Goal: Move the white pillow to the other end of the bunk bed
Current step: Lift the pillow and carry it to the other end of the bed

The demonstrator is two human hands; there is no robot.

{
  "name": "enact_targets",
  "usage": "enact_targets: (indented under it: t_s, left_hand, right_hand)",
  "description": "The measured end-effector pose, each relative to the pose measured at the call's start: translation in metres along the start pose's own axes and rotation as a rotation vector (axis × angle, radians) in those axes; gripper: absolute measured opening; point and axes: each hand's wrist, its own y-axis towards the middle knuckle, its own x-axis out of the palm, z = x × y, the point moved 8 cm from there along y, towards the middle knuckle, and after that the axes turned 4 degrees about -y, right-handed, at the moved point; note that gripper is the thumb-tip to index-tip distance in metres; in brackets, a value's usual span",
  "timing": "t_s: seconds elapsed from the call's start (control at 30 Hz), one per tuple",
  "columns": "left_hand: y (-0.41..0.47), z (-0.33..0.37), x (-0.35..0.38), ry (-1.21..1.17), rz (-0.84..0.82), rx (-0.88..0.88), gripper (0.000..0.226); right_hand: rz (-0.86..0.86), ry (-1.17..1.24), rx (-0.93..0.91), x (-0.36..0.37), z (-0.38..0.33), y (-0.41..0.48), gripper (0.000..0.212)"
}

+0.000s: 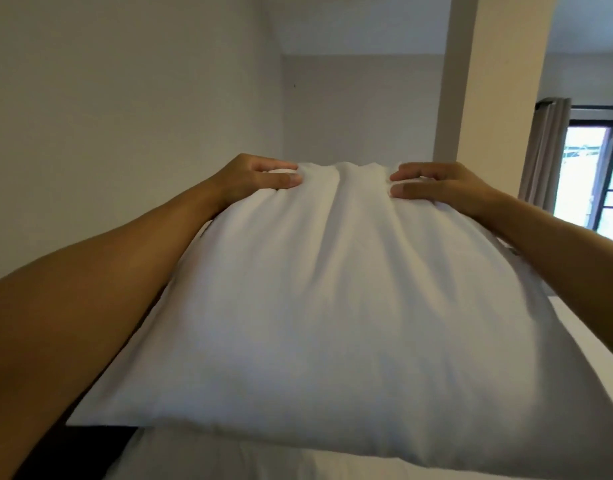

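Item: white pillow (336, 299), soft, creased at top. Step in hand, by my judgement: carry to far end of bunk. Best done w/ both grips kept even, pillow level, lower edge clear of the mattress (270, 462) before setting down.
Left hand (253, 178): clamped on pillow's far top edge, left corner.
Right hand (436, 188): same, right corner.
Pillow lay between both forearms, raised; resting or fully lifted, can't tell.
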Motion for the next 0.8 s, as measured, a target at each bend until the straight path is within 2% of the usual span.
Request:
enact_targets:
  t_s: [0.13,0.43,0.63,0.8]
  left_hand:
    - [0.017,-0.044,0.015,-0.017,-0.035,-0.011,0.050]
    - [0.027,-0.137,0.043,-0.011,-0.085,-0.046,0.048]
    - [0.020,-0.180,0.043,0.013,-0.120,-0.093,0.054]
    - [0.009,-0.208,0.046,-0.013,-0.144,-0.121,0.048]
  right_hand:
    - [0.024,0.000,0.036,0.025,0.034,0.011,0.038]
    - [-0.073,0.042,0.124,0.102,0.104,0.022,0.042]
    - [-0.085,0.090,0.133,0.147,0.128,0.023,0.045]
    - [-0.115,0.087,0.169,0.176,0.141,0.022,0.044]
